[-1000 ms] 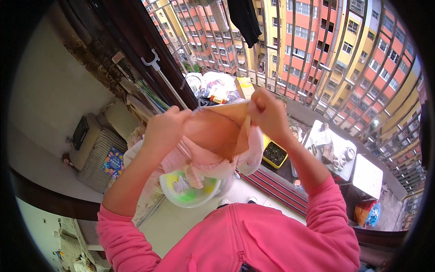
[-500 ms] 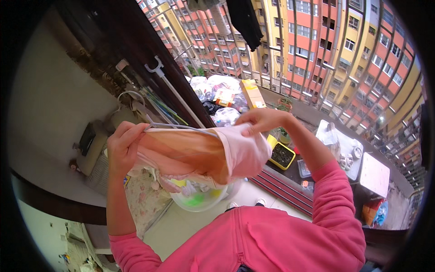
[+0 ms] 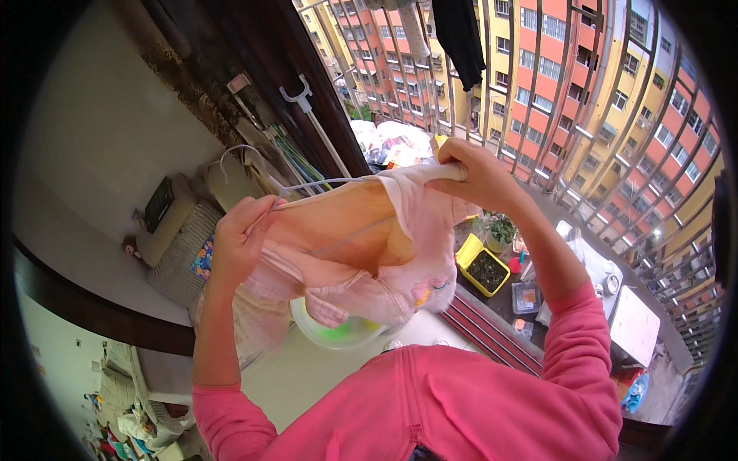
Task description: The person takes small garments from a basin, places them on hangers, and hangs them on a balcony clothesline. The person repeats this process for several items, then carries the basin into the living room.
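Observation:
My left hand (image 3: 243,237) grips the left end of a pink, fuzzy garment (image 3: 415,280) by its edge, where a thin pale hanger (image 3: 323,184) lies in the opening. My right hand (image 3: 478,175) pinches the garment's upper right part, raised a little higher than my left. The garment is held spread open in front of me, showing its peach inside, with a small colourful patch on its lower right. Below it sits a translucent white basin (image 3: 343,342) with green and yellow showing, partly hidden by the cloth.
A pole with a forked top (image 3: 323,127) leans at the dark door frame. The balcony holds white bags (image 3: 392,138), a yellow planter (image 3: 484,271) and a white table (image 3: 632,330), inside metal bars. Dark clothing (image 3: 457,42) hangs above. A sofa (image 3: 169,273) stands left; red track rails cross the floor.
The hanger has come into sight at the garment's opening. My right hand shifted along the cloth and has risen since half a second ago; my left hand has moved slightly right and up.

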`<act>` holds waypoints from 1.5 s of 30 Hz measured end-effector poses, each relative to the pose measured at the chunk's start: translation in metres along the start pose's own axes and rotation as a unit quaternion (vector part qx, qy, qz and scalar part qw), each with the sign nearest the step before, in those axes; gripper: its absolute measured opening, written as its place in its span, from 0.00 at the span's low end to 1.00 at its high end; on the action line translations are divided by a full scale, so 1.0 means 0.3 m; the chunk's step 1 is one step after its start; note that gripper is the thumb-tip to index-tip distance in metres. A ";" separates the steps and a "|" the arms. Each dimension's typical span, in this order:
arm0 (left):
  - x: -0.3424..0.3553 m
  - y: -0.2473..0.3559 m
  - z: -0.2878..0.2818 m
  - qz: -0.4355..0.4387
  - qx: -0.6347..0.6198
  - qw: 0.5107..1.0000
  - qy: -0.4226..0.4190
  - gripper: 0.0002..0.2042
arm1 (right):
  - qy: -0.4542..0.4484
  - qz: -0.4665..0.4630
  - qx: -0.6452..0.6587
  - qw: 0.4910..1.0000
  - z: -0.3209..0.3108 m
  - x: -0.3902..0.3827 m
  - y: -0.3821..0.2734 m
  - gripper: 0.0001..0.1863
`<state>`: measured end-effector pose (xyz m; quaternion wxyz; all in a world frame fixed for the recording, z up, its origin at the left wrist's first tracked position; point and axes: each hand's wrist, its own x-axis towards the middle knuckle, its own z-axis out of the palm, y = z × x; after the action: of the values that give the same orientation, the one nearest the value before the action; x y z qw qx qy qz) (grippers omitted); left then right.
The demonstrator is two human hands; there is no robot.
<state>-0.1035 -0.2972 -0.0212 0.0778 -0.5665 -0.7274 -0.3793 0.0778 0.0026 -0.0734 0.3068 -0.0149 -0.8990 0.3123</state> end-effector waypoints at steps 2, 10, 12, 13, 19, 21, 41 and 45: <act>0.009 0.001 0.007 0.007 -0.012 1.000 -0.023 0.09 | 0.003 -0.030 -0.002 1.000 -0.004 0.013 -0.011 0.16; 0.060 0.011 0.053 0.076 0.008 0.995 0.068 0.07 | -0.094 -0.148 -0.196 0.965 -0.037 0.072 -0.083 0.20; 0.094 0.011 0.071 0.070 0.039 0.995 0.064 0.07 | -0.071 -0.117 -0.145 0.980 -0.024 0.121 -0.187 0.22; 0.115 0.015 0.083 0.060 0.040 0.996 0.059 0.07 | 0.003 -0.170 -0.094 0.981 0.030 0.149 -0.201 0.20; 0.166 0.010 0.070 0.007 -0.010 0.999 0.035 0.11 | -0.046 -0.065 -0.082 0.993 0.111 0.307 -0.269 0.21; 0.160 0.001 0.037 -0.025 0.087 0.996 -0.011 0.15 | -0.071 -0.048 -0.177 0.980 0.086 0.340 -0.316 0.25; 0.146 0.038 0.105 0.021 -0.128 0.988 0.087 0.29 | -0.066 0.048 -0.186 0.979 -0.128 0.309 -0.270 0.23; 0.047 -0.146 0.152 0.024 -0.038 0.997 0.063 0.39 | -0.040 0.018 -0.192 0.980 -0.101 0.210 -0.160 0.21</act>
<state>-0.1327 -0.2605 -0.0659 0.1107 -0.5615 -0.6923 -0.4395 0.0516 -0.0055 0.0068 0.2569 -0.0770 -0.9532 0.1395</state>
